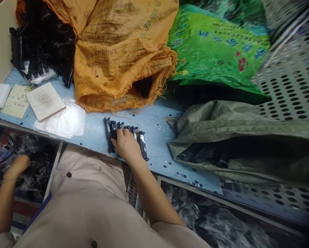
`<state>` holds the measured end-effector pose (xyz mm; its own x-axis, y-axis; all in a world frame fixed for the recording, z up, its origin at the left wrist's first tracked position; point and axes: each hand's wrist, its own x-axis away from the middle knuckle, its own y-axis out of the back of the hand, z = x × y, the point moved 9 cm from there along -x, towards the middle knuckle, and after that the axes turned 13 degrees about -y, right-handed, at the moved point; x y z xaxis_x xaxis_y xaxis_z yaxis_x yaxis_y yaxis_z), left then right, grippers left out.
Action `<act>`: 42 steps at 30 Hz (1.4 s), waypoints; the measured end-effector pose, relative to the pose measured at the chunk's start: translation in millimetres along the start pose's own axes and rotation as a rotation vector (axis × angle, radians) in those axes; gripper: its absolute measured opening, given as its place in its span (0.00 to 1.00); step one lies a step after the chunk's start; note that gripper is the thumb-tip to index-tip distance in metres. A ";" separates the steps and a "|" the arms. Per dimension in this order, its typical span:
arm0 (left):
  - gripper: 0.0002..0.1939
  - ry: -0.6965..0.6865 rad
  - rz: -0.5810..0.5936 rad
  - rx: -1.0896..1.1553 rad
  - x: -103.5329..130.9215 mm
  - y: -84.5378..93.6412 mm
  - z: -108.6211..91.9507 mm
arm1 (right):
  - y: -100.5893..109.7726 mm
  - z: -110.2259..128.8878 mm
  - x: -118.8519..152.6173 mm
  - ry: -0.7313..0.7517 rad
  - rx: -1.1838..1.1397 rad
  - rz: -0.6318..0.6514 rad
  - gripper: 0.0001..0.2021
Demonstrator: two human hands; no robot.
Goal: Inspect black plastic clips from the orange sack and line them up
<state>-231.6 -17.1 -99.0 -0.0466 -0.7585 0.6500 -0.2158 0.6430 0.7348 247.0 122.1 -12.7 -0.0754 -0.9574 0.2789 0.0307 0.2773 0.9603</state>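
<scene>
On the blue tabletop, my right hand [128,146] lies over a row of slim black plastic parts [143,144]. Its fingers curl down between and over them, with the thumb against the left side of the row. The parts stand side by side near the table's front edge. My left hand [21,163] is lower down at the far left, above a bin of bagged black pieces [38,165]. Its fingers are curled in, and whatever they hold is hidden.
An orange woven sack [123,44], a green sack [221,48] and a grey sack [237,120] crowd the table. Black parts [40,58] pile up at left. A white tile [46,100] rests on clear plastic bags [71,120]. Small black bits lie scattered.
</scene>
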 end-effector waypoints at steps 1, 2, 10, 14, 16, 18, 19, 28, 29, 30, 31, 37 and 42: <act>0.06 -0.028 -0.062 0.038 -10.0 5.6 -13.5 | -2.4 3.4 2.9 0.018 0.009 0.009 0.21; 0.07 -0.093 -0.144 0.101 -19.1 15.8 -36.4 | -5.2 6.1 5.6 0.023 0.007 0.028 0.23; 0.06 -0.522 -0.883 0.433 -83.5 122.8 -243.8 | -36.3 2.8 -5.8 -0.015 -0.561 0.265 0.19; 0.06 -0.513 -0.805 0.501 -120.0 123.6 -241.8 | -46.5 20.1 -11.3 0.053 -1.305 0.528 0.21; 0.06 -0.534 -0.765 0.714 -125.8 120.3 -226.2 | -44.7 42.4 -16.0 0.087 -1.547 0.648 0.19; 0.04 -0.541 -0.752 0.884 -125.1 117.5 -215.4 | -43.9 72.7 -25.5 0.102 -1.680 0.763 0.18; 0.04 -0.545 -0.756 0.929 -123.0 117.1 -213.1 | -44.7 89.5 -31.6 0.106 -1.718 0.823 0.17; 0.14 -0.724 -0.938 0.367 -75.0 135.5 -221.7 | -53.7 110.6 -57.2 0.007 -1.845 0.743 0.15; 0.17 -0.726 -0.902 0.307 -77.6 133.7 -223.0 | -53.5 103.4 -47.9 0.014 -1.847 0.761 0.15; 0.19 -0.713 -0.878 0.294 -81.2 132.7 -222.0 | -55.4 99.2 -36.0 0.023 -1.839 0.827 0.14; 0.21 -0.695 -0.865 0.318 -84.5 132.4 -219.8 | -60.0 98.2 -22.1 0.029 -1.817 0.936 0.14; 0.28 -0.827 -0.839 0.437 -54.1 126.8 -237.0 | -94.1 114.0 16.2 -0.095 -1.768 1.327 0.15; 0.33 -1.078 -0.644 0.342 6.0 96.8 -280.2 | -65.3 133.8 0.6 0.106 -1.623 0.906 0.10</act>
<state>20.5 70.3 30.3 -0.5626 -0.7245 -0.3982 -0.7214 0.1951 0.6644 111.5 114.2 -74.1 0.5586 -0.5985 0.5742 0.8282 0.3640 -0.4261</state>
